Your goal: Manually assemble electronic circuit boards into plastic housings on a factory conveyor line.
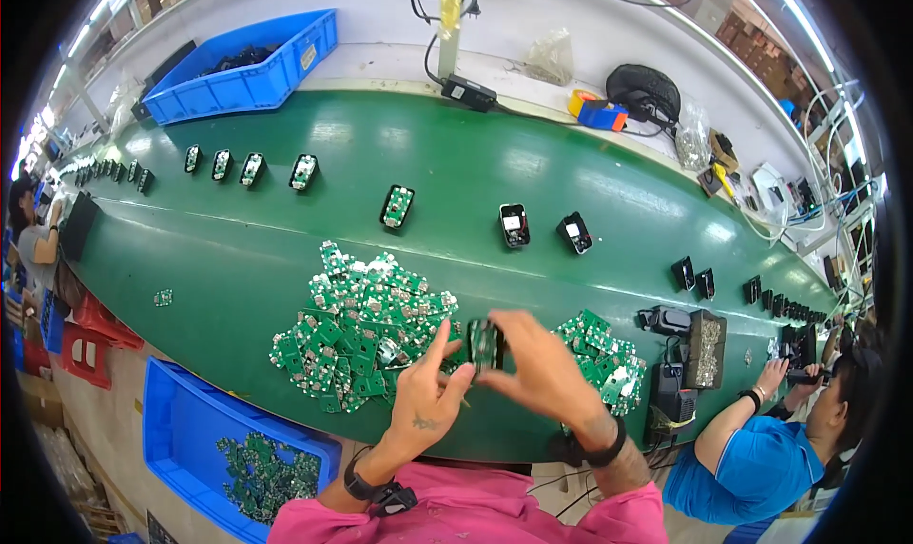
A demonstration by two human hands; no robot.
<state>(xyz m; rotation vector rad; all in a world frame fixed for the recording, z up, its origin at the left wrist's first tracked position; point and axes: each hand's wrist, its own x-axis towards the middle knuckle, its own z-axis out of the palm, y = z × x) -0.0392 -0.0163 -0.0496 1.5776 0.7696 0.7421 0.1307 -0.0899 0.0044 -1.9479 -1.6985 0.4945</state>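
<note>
My right hand (537,368) grips a small black plastic housing (485,344), which stands upright over the bench's near half; something green shows inside it. At its left side is my left hand (428,397), with the forefinger stretched out and the thumb apart, close to the housing. I cannot tell whether the thumb touches it. Behind and left of that hand spreads a heap of green circuit boards (357,330). A smaller heap of circuit boards (609,359) lies to the right, partly hidden by my right hand.
Black housings, one with a board (398,206) in it, line the green bench (447,154). A blue bin (233,87) stands at the back left, another blue bin (171,439) with boards below. Black power adapters (673,397) lie right. A co-worker (761,449) sits at the right.
</note>
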